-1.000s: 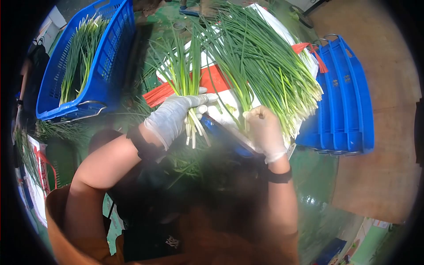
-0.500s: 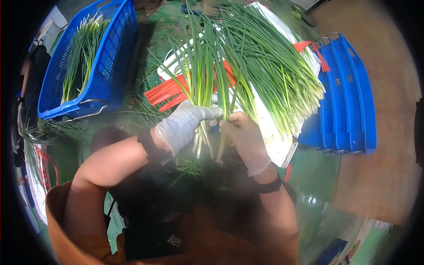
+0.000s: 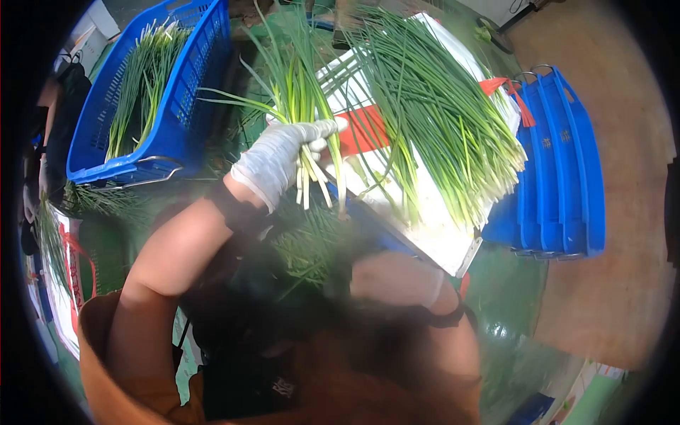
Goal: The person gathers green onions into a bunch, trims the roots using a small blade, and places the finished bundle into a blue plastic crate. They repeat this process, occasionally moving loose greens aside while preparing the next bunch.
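Note:
My left hand point(image 3: 280, 152), in a white glove, is closed around a small bunch of green onions point(image 3: 301, 92), their white ends hanging below the fingers. My right hand point(image 3: 393, 276) is low, near my body, below the white board's front edge; its fingers are blurred and hidden, so what they hold cannot be made out. A large pile of green onions point(image 3: 446, 127) lies on the white board point(image 3: 443, 244), white ends toward the lower right. Red strips point(image 3: 365, 129) lie on the board between the bunch and the pile.
A blue crate point(image 3: 180, 106) with green onions inside stands at the upper left. Stacked blue crates point(image 3: 559, 163) stand right of the board. Loose green leaves point(image 3: 308, 248) lie on the green floor below my left hand. Part of another person point(image 3: 60, 106) shows at the far left.
My right hand has left the bunch and moved down toward my body. My left hand, still holding green onions, has shifted slightly left and up, uncovering more of the board.

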Tool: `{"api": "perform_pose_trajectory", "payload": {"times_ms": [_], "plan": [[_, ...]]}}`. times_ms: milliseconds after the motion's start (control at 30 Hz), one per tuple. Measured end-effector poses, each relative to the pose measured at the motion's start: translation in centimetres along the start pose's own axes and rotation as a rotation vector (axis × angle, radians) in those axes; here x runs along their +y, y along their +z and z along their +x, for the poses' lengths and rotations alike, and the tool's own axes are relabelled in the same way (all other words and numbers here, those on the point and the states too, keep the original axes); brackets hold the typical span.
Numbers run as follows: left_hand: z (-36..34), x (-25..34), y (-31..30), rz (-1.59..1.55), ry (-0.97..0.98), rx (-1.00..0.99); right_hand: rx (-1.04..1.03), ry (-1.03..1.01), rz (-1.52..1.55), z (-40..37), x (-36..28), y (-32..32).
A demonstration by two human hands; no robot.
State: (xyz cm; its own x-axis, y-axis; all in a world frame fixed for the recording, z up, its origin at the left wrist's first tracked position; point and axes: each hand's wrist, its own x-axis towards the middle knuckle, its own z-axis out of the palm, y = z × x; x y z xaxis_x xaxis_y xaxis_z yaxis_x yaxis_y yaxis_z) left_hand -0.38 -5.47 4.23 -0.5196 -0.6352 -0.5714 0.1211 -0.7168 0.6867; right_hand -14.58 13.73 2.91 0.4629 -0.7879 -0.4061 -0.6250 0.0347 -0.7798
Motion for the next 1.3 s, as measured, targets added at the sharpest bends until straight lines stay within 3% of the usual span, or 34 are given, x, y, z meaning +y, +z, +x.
{"api": "perform_pose_trajectory", "payload": {"times_ms": [33,67,133,167,233,267,333,433,467,567,700,800,867,900,1100,1167,1200,1233,1300], "plan": [[0.0,0.3,0.0,0.035,0.046,0.053,-0.252,0.108,-0.129,-0.2,-0.6,0.2],[0.7,0.3,-0.9,-0.014,0.049,0.007,-0.251,0.107,-0.128,-0.3,-0.1,0.9],[-0.2,0.4,-0.2,0.008,0.025,-0.019,0.151,0.033,-0.315,-0.3,1.5,2.2],[-0.6,0.3,0.0,0.027,0.001,-0.046,0.585,-0.060,-0.235,0.2,0.9,1.6],[0.2,-1.4,-0.7,-0.114,-0.006,-0.309,0.902,-0.015,0.395,1.6,-0.8,0.1],[-0.1,-1.7,-0.3,-0.140,-0.021,-0.345,0.912,-0.010,0.394,1.8,-1.8,-0.5],[-1.0,-2.5,0.4,-0.138,-0.047,-0.416,0.628,-0.029,1.024,1.6,-3.2,-1.4],[-1.7,-2.8,1.0,-0.108,-0.085,-0.367,0.733,0.129,0.867,1.3,-2.6,-1.3],[-1.2,-3.2,0.5,-0.111,-0.088,-0.367,0.894,0.280,0.747,2.0,-2.3,-0.7],[-0.6,-3.6,-0.3,0.007,-0.166,-0.344,0.786,0.422,0.633,1.7,-2.4,-1.3],[-1.9,-3.3,0.8,0.123,-0.126,-0.393,0.846,0.310,0.496,2.3,-1.0,0.1],[-1.3,-3.2,0.7,0.136,-0.152,-0.287,0.792,0.249,0.645,2.4,-1.4,0.0],[-1.2,-2.9,0.5,0.102,-0.166,-0.257,0.573,0.217,0.983,2.4,-1.4,0.1],[-1.3,-2.8,0.5,0.067,-0.182,-0.228,0.574,0.217,0.982,2.3,-1.4,0.0],[-2.5,-2.4,1.0,-0.126,-0.191,-0.312,0.442,0.214,0.878,3.1,-0.1,2.1],[-2.4,-2.7,0.6,-0.100,-0.143,-0.284,0.699,-0.153,0.329,3.5,0.8,3.2],[-2.2,-3.1,0.8,-0.216,-0.153,-0.310,0.678,-0.151,0.071,3.5,1.0,3.0],[-2.0,-2.8,0.7,-0.217,-0.154,-0.310,0.677,-0.150,0.072,3.3,0.9,2.9],[-0.6,-1.1,0.5,-0.260,0.014,-0.234,0.132,-0.256,-0.123,2.8,0.0,2.9]]}}
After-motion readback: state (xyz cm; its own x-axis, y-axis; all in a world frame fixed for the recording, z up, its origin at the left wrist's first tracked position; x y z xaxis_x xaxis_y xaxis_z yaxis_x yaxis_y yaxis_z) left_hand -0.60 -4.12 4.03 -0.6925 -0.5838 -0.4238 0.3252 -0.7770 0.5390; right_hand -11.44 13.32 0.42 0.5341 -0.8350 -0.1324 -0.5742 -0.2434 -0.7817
